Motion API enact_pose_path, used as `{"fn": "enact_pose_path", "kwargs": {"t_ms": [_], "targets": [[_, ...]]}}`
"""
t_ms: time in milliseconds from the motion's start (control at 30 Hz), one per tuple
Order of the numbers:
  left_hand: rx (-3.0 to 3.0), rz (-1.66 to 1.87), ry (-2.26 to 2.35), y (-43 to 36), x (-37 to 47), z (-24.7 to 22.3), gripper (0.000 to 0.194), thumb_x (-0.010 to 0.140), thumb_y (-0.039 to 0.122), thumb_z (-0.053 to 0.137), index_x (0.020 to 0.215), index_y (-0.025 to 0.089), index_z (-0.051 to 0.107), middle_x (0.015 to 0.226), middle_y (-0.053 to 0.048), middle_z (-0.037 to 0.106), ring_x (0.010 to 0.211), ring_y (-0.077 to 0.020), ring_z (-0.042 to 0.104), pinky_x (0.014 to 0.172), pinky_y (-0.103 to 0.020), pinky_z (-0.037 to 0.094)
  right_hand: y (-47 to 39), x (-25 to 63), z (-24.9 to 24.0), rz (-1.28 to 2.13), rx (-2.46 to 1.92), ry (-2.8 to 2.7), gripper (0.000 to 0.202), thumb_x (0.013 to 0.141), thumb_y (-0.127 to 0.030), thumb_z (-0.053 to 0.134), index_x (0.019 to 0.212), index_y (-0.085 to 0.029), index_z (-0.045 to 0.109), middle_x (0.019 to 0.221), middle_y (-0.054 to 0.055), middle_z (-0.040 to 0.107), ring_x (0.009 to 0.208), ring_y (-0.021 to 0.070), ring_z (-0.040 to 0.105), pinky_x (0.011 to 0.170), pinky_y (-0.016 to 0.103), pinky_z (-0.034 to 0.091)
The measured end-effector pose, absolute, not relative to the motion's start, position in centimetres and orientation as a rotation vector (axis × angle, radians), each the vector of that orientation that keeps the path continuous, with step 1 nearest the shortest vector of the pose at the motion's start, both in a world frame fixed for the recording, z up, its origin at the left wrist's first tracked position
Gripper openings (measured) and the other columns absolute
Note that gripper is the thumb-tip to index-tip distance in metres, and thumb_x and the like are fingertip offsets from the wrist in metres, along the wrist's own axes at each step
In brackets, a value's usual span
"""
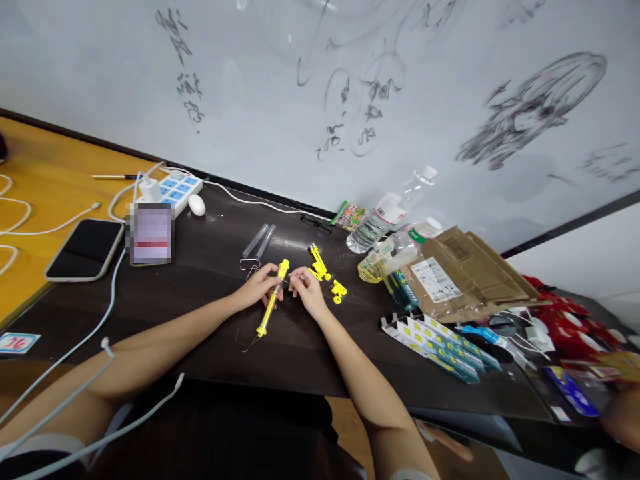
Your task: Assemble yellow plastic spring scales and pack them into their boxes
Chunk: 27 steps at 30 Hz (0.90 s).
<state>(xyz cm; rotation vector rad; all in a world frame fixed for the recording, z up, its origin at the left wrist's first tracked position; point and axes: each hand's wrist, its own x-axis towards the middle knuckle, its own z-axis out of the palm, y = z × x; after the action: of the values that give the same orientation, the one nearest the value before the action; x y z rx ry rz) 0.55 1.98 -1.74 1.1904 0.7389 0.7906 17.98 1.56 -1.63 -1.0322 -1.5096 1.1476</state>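
My left hand (257, 288) is closed around a slim clear tube with yellow end pieces and a yellow strip inside (270, 312), tilted over the dark table. A thin bent wire (251, 343) sticks out at its lower end. Close beside the upper end, my right hand (306, 289) pinches its fingertips together; a small thin piece seems to show there, too small to name. Yellow plastic parts (317, 262) lie just beyond my right hand, with more yellow pieces (339, 290) to their right. Past my left hand are two clear tubes (264, 241) and bent metal wires (249, 265).
A phone (85, 249), power strip (180, 190) and white mouse (197, 205) are at the left, with loose cables. Bottles (377, 220), cardboard packaging (455, 273) and green-white boxes (440, 347) crowd the right. A whiteboard (250, 100) rises behind the table.
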Motion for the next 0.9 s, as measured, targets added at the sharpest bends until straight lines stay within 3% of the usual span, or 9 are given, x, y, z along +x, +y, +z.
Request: {"fn": "enact_pose_path", "kwargs": {"t_ms": [233,567,700,900], "targets": [[1.201,0.817,0.753,1.94,0.57,-1.57,0.031,0.081,0.042,0.053,0.099,0.022,0.038,0.06,0.002,0.066,0.04,-0.0148,0.061,0.034,-0.017,0.042,0.93,18.0,-1.49,1.052,-1.079,-1.627,0.023,0.085,-0.043,0.052,0.082,-0.021,0.049,0.065,-0.003,0.05,0.057,0.0111,0.05,0.05,0.022,0.042],[1.23,0.831,0.758,1.92,0.62,-1.75,0.034,0.082,0.044,0.055,0.103,0.022,0.04,0.058,0.003,0.064,0.039,-0.0143,0.06,0.035,-0.019,0.043,0.6,17.85,-1.29,1.017,-1.099,-1.654,0.019,0.087,-0.039,0.049,0.081,-0.022,0.046,0.061,-0.005,0.047,0.051,0.0103,0.048,0.052,0.023,0.042],[1.261,0.826,0.762,1.85,0.57,-1.56,0.037,0.083,0.045,0.055,0.108,0.021,0.042,0.057,0.004,0.062,0.039,-0.0137,0.059,0.034,-0.018,0.042,0.59,18.07,-1.12,0.889,-1.149,-1.676,0.017,0.088,-0.038,0.048,0.083,-0.022,0.049,0.06,-0.005,0.046,0.049,0.0102,0.045,0.05,0.022,0.039],[1.347,0.814,0.785,1.53,0.57,-1.35,0.031,0.084,0.042,0.054,0.104,0.02,0.045,0.053,0.005,0.059,0.035,-0.0109,0.054,0.032,-0.016,0.04,0.5,18.24,-0.7,0.572,-1.201,-1.761,0.015,0.088,-0.033,0.046,0.083,-0.02,0.052,0.074,0.0,0.056,0.061,0.0131,0.051,0.059,0.025,0.042]]}}
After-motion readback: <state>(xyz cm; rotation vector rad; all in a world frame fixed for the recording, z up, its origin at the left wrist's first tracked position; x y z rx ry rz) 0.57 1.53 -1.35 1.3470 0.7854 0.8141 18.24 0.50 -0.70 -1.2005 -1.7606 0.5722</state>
